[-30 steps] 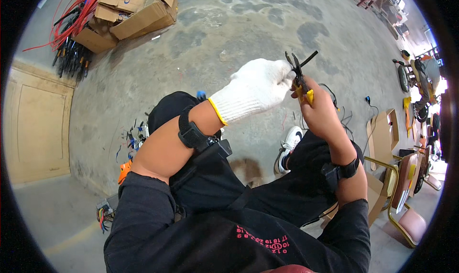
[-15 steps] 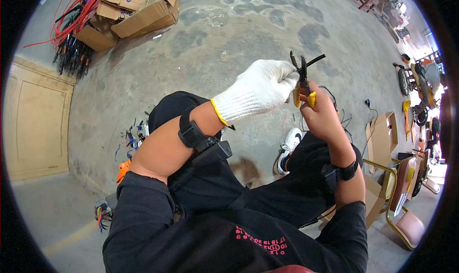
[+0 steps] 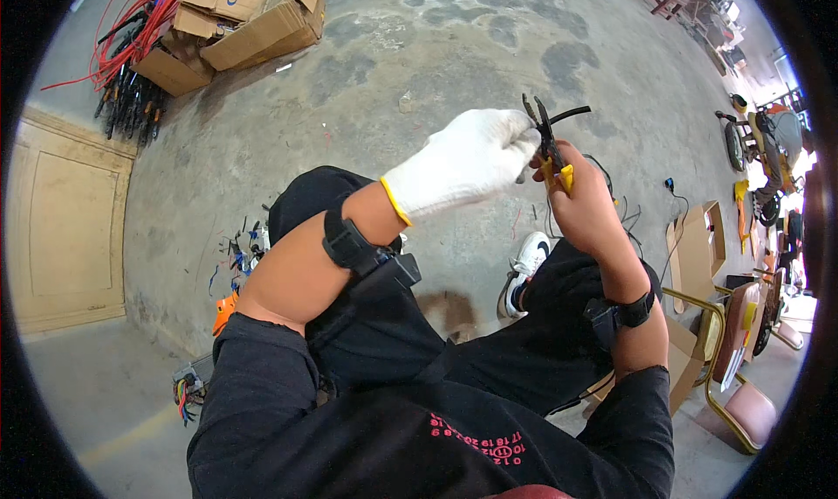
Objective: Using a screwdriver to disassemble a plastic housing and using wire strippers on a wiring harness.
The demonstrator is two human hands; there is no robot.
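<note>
My left hand (image 3: 484, 158), in a white knitted glove with a yellow cuff, is closed in a pinch on a black cable (image 3: 572, 113). The cable crosses the wire-stripping pliers, and its short free end sticks out to the right. My bare right hand (image 3: 578, 189) grips the pliers (image 3: 547, 141) by their yellow handles. Their dark jaws point away from me and stand slightly apart at the tips. Both hands are close together above the floor, in front of my knees. My left fingers hide exactly where the cable sits in the jaws.
Cardboard boxes (image 3: 266, 36) and red cables (image 3: 153, 19) lie at the far left, above a yellowish door panel (image 3: 74, 224). Tool and wire scraps (image 3: 249, 246) are beside my left knee. At right are an open carton (image 3: 698, 241), a metal-framed chair (image 3: 751, 412) and a parked two-wheeler (image 3: 768, 158).
The handles of the pliers are squeezed closer together, and the jaw tips have drawn nearer each other. The tool has shifted slightly left; the cable's free end sits a little lower.
</note>
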